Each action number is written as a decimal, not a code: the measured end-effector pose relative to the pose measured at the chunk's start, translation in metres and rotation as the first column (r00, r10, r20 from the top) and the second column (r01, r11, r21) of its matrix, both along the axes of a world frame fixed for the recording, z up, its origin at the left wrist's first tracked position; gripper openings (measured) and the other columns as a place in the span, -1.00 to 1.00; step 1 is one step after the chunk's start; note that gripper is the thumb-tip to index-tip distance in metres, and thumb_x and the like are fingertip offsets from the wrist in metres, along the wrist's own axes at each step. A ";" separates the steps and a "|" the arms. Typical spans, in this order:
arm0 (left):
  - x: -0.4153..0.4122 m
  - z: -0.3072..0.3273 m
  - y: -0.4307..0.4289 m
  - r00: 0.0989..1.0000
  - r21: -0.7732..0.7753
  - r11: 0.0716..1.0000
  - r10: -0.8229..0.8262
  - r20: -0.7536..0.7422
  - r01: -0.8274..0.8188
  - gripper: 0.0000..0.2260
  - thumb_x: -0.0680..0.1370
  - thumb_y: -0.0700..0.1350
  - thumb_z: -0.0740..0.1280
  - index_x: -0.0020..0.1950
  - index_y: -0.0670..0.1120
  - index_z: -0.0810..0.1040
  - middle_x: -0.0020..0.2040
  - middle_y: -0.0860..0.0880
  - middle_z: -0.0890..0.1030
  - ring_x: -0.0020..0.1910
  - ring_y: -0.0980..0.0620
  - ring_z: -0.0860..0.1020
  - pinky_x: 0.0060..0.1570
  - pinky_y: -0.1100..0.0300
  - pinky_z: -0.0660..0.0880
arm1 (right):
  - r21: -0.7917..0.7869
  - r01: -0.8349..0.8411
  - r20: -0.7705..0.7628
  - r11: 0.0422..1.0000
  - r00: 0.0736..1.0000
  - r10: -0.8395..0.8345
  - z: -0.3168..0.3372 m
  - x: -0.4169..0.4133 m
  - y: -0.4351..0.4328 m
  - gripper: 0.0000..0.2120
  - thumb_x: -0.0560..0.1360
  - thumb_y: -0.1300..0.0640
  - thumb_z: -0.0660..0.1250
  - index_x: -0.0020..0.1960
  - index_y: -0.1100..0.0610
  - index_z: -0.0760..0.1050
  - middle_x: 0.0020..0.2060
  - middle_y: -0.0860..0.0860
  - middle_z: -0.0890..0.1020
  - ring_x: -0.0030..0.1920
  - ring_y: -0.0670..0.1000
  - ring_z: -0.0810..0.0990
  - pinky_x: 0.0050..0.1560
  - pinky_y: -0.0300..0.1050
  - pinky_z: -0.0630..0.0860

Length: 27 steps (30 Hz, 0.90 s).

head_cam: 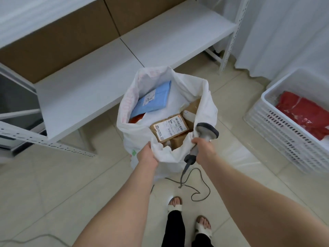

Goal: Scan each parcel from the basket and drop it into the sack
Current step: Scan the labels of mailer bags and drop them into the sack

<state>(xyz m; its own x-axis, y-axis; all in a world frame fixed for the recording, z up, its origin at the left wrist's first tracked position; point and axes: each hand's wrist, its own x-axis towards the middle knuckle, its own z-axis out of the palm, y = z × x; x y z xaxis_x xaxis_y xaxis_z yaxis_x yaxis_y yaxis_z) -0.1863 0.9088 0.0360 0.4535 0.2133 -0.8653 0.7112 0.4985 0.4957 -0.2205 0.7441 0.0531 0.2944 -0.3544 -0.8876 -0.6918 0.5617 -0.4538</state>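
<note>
Sack (pixel 135 132) stands open on floor, labelled brown parcel (pixel 169 128) on top inside, blue parcel (pixel 153 98) behind it. Left hand (pixel 146 155) grips near rim; right hand (pixel 204 148) grips scanner (pixel 206 133) plus rim. Basket (pixel 277 129) to the right holds red parcel (pixel 304 114).

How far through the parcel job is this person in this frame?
Done: several parcels lie in the sack, among them a blue mailer and a labelled brown box. In hand: the left hand grips the sack's rim, the right hand holds the scanner; neither holds a parcel. Remaining: at least one red parcel in the basket.
</note>
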 end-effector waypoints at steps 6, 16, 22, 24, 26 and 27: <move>0.061 0.088 0.018 0.949 0.419 0.894 0.017 0.316 -0.155 -0.72 0.44 -0.23 0.34 0.15 -0.14 0.50 0.00 -0.12 0.58 -0.02 -0.16 0.59 0.10 -0.13 0.54 | -0.115 0.001 0.205 0.993 0.978 0.023 0.076 0.047 0.000 -0.86 0.45 0.30 0.37 -0.08 0.22 0.40 -0.26 0.10 0.50 -0.30 0.05 0.49 -0.09 -0.02 0.49; 0.071 0.122 0.066 0.985 0.711 0.691 -0.171 -0.012 0.129 -0.68 0.52 -0.27 0.28 0.25 -0.37 0.45 0.21 -0.27 0.54 0.20 -0.24 0.53 0.15 0.03 0.46 | -0.143 -0.039 0.148 0.989 0.987 0.060 0.095 0.056 0.024 -0.92 0.48 0.32 0.32 -0.06 0.24 0.42 -0.31 0.12 0.49 -0.37 0.05 0.44 -0.33 -0.10 0.40; 0.091 0.065 0.074 0.706 0.578 0.430 -0.568 -0.423 0.693 -0.31 0.34 -0.14 0.41 0.44 -0.14 0.28 0.37 -0.20 0.41 0.30 -0.19 0.44 0.29 0.00 0.39 | -0.167 -0.032 -0.099 0.985 0.995 0.016 0.067 0.054 0.015 -0.90 0.50 0.31 0.25 0.01 0.28 0.40 -0.32 0.15 0.43 -0.34 0.11 0.41 -0.35 -0.12 0.37; 0.098 0.088 0.058 0.651 0.673 0.247 -0.612 -0.449 0.697 -0.35 0.46 -0.05 0.35 0.50 0.08 0.18 0.41 -0.14 0.34 0.38 -0.18 0.33 0.33 -0.03 0.31 | -0.215 -0.050 -0.122 0.975 0.992 0.024 0.063 0.054 0.015 -0.83 0.47 0.30 0.28 0.06 0.27 0.44 -0.30 0.16 0.48 -0.31 0.14 0.47 -0.32 -0.06 0.41; 0.106 0.108 0.044 0.473 0.738 -0.056 -0.735 -0.486 0.672 -0.55 0.56 -0.02 0.23 0.44 0.17 0.28 0.44 -0.10 0.25 0.42 -0.12 0.24 0.35 0.00 0.25 | -0.208 -0.007 -0.121 0.978 0.992 -0.018 0.060 0.054 0.016 -0.82 0.45 0.30 0.29 0.06 0.26 0.45 -0.30 0.16 0.50 -0.31 0.14 0.48 -0.31 -0.05 0.42; 0.108 0.108 0.035 0.328 0.736 -0.219 -0.788 -0.521 0.641 -0.59 0.55 -0.05 0.24 0.40 0.16 0.35 0.44 -0.07 0.26 0.42 -0.08 0.22 0.34 0.03 0.25 | -0.192 0.027 -0.122 0.981 0.991 -0.052 0.056 0.054 0.016 -0.81 0.45 0.30 0.30 0.06 0.25 0.46 -0.29 0.16 0.51 -0.32 0.13 0.48 -0.31 -0.05 0.43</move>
<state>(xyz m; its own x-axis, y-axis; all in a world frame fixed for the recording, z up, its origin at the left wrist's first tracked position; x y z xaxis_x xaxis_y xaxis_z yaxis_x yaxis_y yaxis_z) -0.0779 0.9438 0.1438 0.8860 0.0936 -0.4542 0.2090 -0.9549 0.2110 -0.1662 0.7603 0.1096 0.1670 -0.5286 -0.8323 -0.7291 0.5020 -0.4652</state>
